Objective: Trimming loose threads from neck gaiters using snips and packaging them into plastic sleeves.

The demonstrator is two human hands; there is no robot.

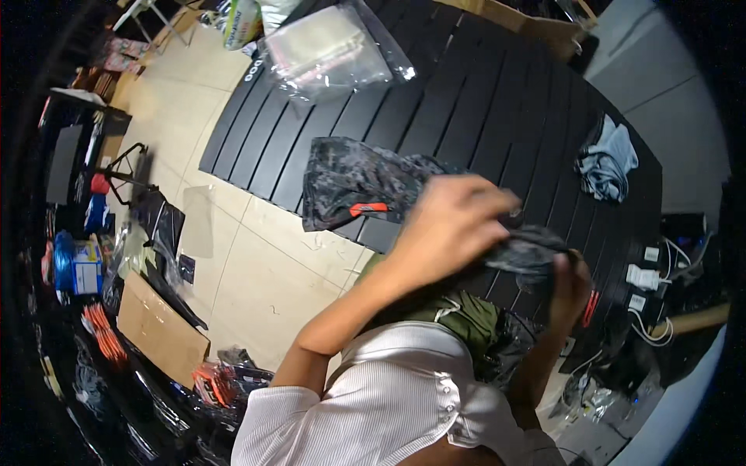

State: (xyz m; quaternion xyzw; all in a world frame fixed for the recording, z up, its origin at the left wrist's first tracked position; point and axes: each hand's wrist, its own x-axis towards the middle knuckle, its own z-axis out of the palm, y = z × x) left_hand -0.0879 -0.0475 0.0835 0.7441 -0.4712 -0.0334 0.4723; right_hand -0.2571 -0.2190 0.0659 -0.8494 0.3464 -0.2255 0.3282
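A dark camouflage-patterned garment (350, 175) with a small orange-red tag stretches across the front of the black slatted table. Its left part lies flat; its right part is bunched and smeared by motion. My left hand (454, 233) reaches over the middle of this cloth, palm down. Its fingertips are blurred, so whether they grip the fabric does not show. At the garment's bunched right end, my right hand (571, 287) has its fingers and thumb closed around the edge of the cloth. My left forearm covers part of the near side.
Clear plastic bags (326, 50) lie stacked at the table's far left. A rolled grey-blue cloth (606, 159) rests at the right. A red tool (590, 308) and a white plug with cables (643, 277) are at the right edge. On the floor lies a cardboard sheet (162, 326).
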